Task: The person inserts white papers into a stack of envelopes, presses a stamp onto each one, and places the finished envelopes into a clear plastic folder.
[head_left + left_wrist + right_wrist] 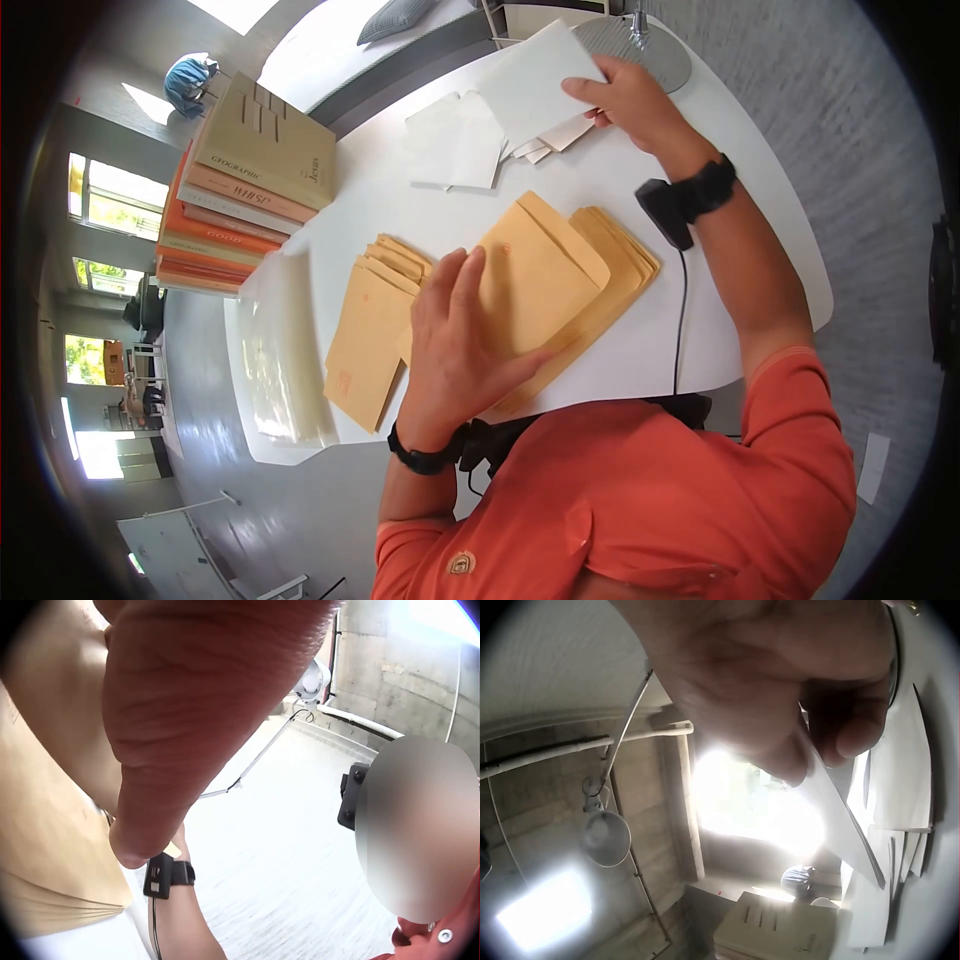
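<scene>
bright grey-floored room, white table [735, 345] with rounded corners, tall stack of cream and orange books [255, 185] at its left end and a shiny clear plastic sheet [280, 360] in front of them. right hand [640, 105] has a flat white rectangular paper piece [540, 85] pinched by one edge, thumb on top, fingers underneath. it's at the far side of the table, overlapping a loose pile of white papers [448, 150]; can't tell if they touch. left hand [455, 340] has its thumb held apart and fingers loosely bent, nothing gripped, right over a neat stack of tan paper envelopes [545, 265]. can't tell if it's pressing on them. second batch of tan envelopes [365, 340] lies just left of that hand. my read: the step in hand is handling one white piece at that pile. next move probably calls for keeping it flat, with a light pinch so it doesn't crease.
</scene>
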`<state>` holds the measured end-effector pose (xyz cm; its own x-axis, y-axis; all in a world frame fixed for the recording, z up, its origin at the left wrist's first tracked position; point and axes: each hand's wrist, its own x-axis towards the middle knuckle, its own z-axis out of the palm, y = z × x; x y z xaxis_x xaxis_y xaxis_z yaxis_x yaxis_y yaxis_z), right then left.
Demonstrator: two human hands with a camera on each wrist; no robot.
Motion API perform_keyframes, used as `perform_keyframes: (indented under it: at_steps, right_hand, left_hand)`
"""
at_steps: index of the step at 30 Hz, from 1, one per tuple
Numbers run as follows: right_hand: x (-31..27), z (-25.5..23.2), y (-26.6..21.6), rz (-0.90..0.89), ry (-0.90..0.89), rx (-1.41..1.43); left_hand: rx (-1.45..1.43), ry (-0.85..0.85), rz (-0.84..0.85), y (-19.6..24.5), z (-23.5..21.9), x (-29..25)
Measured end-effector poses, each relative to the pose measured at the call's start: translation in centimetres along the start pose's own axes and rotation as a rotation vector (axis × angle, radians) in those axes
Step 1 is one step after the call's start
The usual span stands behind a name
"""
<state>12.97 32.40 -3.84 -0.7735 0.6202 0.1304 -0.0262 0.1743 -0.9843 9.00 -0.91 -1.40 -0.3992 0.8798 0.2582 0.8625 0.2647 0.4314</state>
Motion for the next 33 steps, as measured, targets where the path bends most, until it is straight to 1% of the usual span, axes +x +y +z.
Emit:
perform_keyframes:
  at_steps: [1, 2, 3, 4, 6, 8, 10, 11, 13, 15, 17, 18, 20, 27, 30, 32, 33]
  right_hand:
    - [-1.2, -0.2, -1.5, -0.046, 0.037, 0.059]
    - [-2.3, -0.2, -3.3, -0.091, 0.07, 0.121]
    - [-3.4, -0.6, -4.8, -0.166, 0.043, 0.093]
    - [-4.5, -0.9, -6.1, -0.241, 0.016, 0.066]
    - [-6.9, -0.8, -8.4, -0.255, 0.02, 0.072]
    - [-8.0, -0.4, -8.9, -0.274, 0.031, 0.068]
    - [-8.4, 0.1, -9.0, -0.338, -0.073, 0.051]
    - [-8.7, 0.5, -9.0, -0.341, -0.074, 0.052]
    - [-9.0, 1.4, -8.8, -0.279, -0.164, 0.053]
    - [-8.8, 1.5, -8.4, -0.292, -0.195, 0.004]
    - [-8.8, 1.4, -8.8, -0.16, -0.317, -0.046]
    - [-8.8, 1.3, -9.1, -0.161, -0.317, -0.046]
    - [-9.0, 0.9, -9.5, -0.085, -0.325, -0.104]
    - [-9.3, 0.6, -9.8, -0.066, -0.342, -0.115]
    - [-9.4, 1.2, -9.7, -0.067, -0.382, -0.144]
    - [-9.7, 2.0, -9.7, -0.021, -0.502, -0.13]
    - [-9.7, 2.7, -8.8, -0.021, -0.499, -0.129]
  left_hand:
    - [0.006, 0.001, -0.004, -0.2, -0.3, -0.1]
    - [-0.005, 0.053, 0.013, -0.4, -0.7, -0.2]
    - [-0.014, 0.104, 0.028, -0.5, -1.1, -0.5]
    - [0.004, 0.116, 0.032, -0.8, -1.4, -0.6]
    - [0.033, 0.143, 0.014, -1.2, -2.0, -1.0]
    - [0.05, 0.171, -0.006, -1.5, -2.5, -1.3]
    - [0.038, 0.198, -0.014, -2.1, -2.5, -1.7]
    - [0.021, 0.222, -0.017, -2.2, -2.4, -1.8]
    - [0.019, 0.233, -0.02, -2.2, -2.5, -2.0]
    - [0.016, 0.241, -0.026, -2.1, -2.6, -2.3]
    - [0.054, 0.253, -0.038, -2.2, -2.7, -2.5]
    - [0.054, 0.254, -0.038, -2.2, -2.8, -2.6]
    - [0.082, 0.262, -0.021, -2.4, -2.8, -2.8]
    - [0.069, 0.25, -0.003, -2.2, -2.9, -3.1]
    - [0.091, 0.228, 0.022, -1.8, -2.8, -3.0]
    - [0.088, 0.22, 0.031, -1.6, -2.7, -2.9]
    - [0.089, 0.218, 0.034, -1.6, -2.6, -2.9]
